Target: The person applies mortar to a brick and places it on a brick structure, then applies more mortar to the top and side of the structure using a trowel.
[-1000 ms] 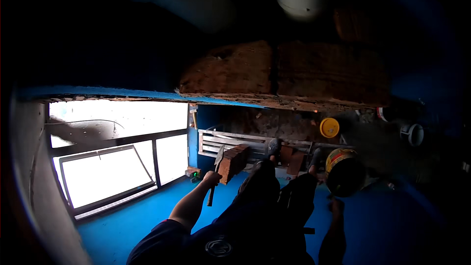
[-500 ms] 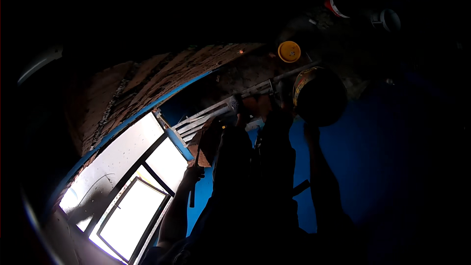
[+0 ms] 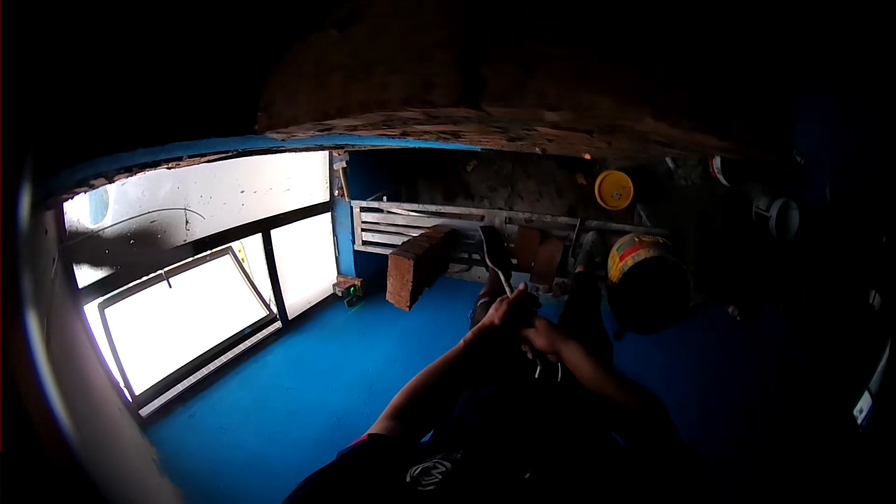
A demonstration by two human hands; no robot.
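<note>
My left hand is closed around a thin, pale, bent cord-like thing, which sticks out beyond the fingers. Pressed close to it, my right hand is closed too. Pale curved ends hang just below the right hand, seemingly part of the same thing. Both hands are in front of my body, above my legs, and dim light hides the fingers' detail. A dark bucket with a yellow and red label stands to the right of my legs. Reddish bricks lie stacked to the left of them.
A pale slatted metal frame runs behind the bricks. Farther off are a round yellow container and a pale bucket. A small device with a green light sits by the bright window. A rough brick edge crosses above.
My left hand has come inward from beside the bricks, where it held a dark, long tool. My right hand has left the bucket's side and joined it. The view has turned.
</note>
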